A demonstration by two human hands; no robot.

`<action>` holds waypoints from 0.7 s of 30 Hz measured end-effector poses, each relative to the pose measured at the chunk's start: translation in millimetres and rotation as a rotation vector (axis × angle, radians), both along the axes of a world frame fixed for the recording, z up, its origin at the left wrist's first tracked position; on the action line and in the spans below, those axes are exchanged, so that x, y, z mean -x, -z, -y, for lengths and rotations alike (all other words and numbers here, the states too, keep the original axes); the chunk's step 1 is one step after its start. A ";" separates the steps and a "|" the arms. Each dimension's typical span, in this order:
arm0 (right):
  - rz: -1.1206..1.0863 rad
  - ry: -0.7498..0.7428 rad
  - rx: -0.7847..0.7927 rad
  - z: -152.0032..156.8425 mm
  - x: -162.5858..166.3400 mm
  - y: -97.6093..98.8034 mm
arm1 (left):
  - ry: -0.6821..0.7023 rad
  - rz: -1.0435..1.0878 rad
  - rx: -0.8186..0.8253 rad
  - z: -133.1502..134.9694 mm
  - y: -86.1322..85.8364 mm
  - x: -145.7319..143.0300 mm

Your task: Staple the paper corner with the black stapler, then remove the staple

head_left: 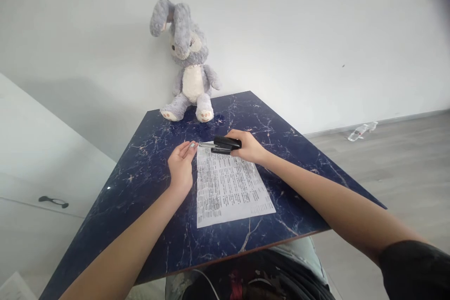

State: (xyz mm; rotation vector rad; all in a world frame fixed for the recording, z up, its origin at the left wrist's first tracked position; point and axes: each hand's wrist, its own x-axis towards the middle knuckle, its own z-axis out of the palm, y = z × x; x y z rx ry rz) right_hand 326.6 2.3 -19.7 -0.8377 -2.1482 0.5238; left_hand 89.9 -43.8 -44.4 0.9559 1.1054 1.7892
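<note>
A printed sheet of paper (230, 187) lies flat on the dark blue marbled table (147, 183). My right hand (248, 146) is closed around a black stapler (225, 145), which sits at the sheet's far left corner with its metal jaw pointing left. My left hand (182, 165) rests beside the sheet's left edge, fingers stretched out together, its fingertips touching the paper's top corner next to the stapler's tip.
A grey and white plush rabbit (188, 63) sits at the table's far edge against the white wall. A white cabinet with a black handle (53, 201) stands to the left. An empty plastic bottle (362, 131) lies on the wooden floor at right.
</note>
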 end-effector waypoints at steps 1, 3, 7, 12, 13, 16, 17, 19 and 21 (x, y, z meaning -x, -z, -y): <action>0.004 -0.040 0.093 -1.8 -0.9 0.6 | -0.038 -0.059 -0.053 2.5 -3.8 0.2; 0.053 -0.118 0.209 -4.7 -2.6 3.0 | -0.050 -0.175 -0.128 9.0 -11.8 -1.4; 0.154 -0.259 0.156 -4.5 -3.7 4.6 | 0.064 -0.358 -0.137 22.8 -20.8 -9.9; 0.002 -0.244 -0.212 4.8 -2.9 -8.6 | 0.208 -0.359 -0.102 32.3 -18.3 -14.7; -0.031 -0.244 -0.272 7.4 -2.1 -11.1 | 0.217 -0.362 -0.100 33.5 -17.9 -14.0; -0.104 -0.284 -0.414 15.6 2.5 -15.0 | 0.243 -0.433 -0.121 36.5 -16.7 -11.4; -0.117 -0.305 -0.451 18.4 4.8 -15.1 | 0.262 -0.470 -0.133 37.3 -15.7 -10.8; -0.121 -0.358 -0.504 24.0 10.0 -14.8 | 0.300 -0.542 -0.160 38.7 -12.2 -10.9; -0.115 -0.380 -0.522 29.0 14.7 -14.9 | 0.322 -0.589 -0.182 39.5 -7.5 -11.9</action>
